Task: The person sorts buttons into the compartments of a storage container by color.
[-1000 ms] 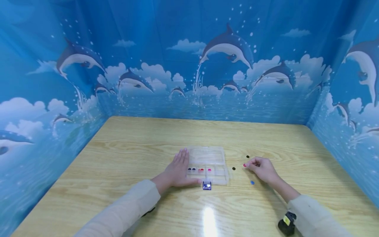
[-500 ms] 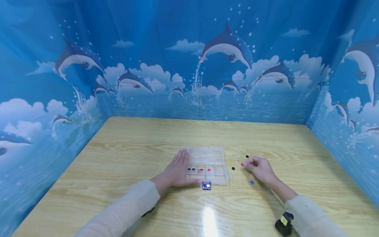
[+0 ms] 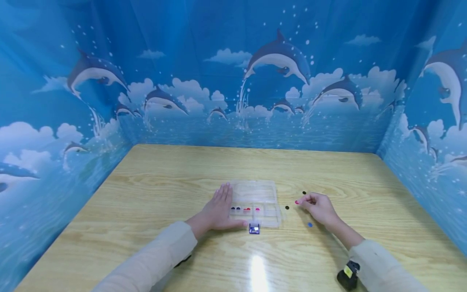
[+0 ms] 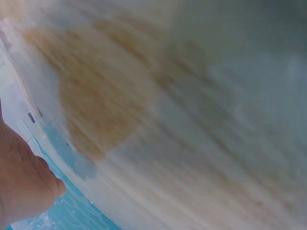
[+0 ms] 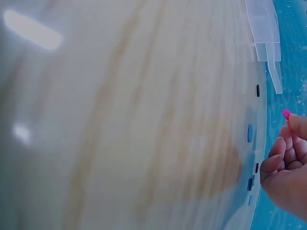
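My left hand [image 3: 219,209] rests with straight fingers along the left side of a clear plastic compartment box [image 3: 268,222]. Its clear lid [image 3: 254,190] lies folded back, away from me. Inside the compartments sit several small discs: two dark ones [image 3: 235,208], red ones [image 3: 247,209] and a pink one [image 3: 257,209]. To the right of the box, my right hand [image 3: 320,207] pinches a small pink disc [image 5: 287,114] between thumb and forefinger, raised over the table. In the left wrist view only part of my left hand [image 4: 26,179] shows at the left edge.
Two black discs [image 3: 287,207] lie between the box and my right hand and just beyond it. A blue disc [image 3: 310,224] is nearer to me. A dark blue clasp [image 3: 254,228] sits at the box's front edge. Dolphin-print curtains [image 3: 204,73] surround the wooden table [image 3: 175,162].
My right hand has moved slightly left toward the box, carrying the pink disc. The left hand stays in place on the box.
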Demonstrator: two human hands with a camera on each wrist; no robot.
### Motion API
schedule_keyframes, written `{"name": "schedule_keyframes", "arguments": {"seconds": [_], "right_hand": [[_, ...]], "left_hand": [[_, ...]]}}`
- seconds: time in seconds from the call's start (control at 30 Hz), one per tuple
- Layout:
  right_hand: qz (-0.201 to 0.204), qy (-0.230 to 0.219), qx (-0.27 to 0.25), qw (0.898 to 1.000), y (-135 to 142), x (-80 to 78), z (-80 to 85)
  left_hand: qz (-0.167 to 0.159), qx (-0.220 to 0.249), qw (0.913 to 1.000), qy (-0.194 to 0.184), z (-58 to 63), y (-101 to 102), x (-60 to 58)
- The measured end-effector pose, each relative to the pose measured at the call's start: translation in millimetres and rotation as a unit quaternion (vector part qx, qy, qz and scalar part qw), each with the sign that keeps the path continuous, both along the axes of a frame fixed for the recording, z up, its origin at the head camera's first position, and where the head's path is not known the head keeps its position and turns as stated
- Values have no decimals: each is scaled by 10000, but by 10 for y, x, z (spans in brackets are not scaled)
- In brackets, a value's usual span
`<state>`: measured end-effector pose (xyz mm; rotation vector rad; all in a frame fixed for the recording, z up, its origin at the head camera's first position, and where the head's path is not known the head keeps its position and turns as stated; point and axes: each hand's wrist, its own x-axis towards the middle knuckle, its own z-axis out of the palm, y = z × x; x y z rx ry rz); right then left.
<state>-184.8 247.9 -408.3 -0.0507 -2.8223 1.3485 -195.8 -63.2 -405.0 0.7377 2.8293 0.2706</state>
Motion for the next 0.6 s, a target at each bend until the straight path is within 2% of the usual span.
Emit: {"name": "schedule_keyframes", "arguments": {"seconds": [0.3,0.6], "right_hand": [[6,161,-130,9998,-62,-26,9],[-64,80,-241,9997,-166,-39,41]], "left_hand": [[7,9,10000,-16,-13,4,-8],[31,44,10000,-21,-6,6,-6]]}}
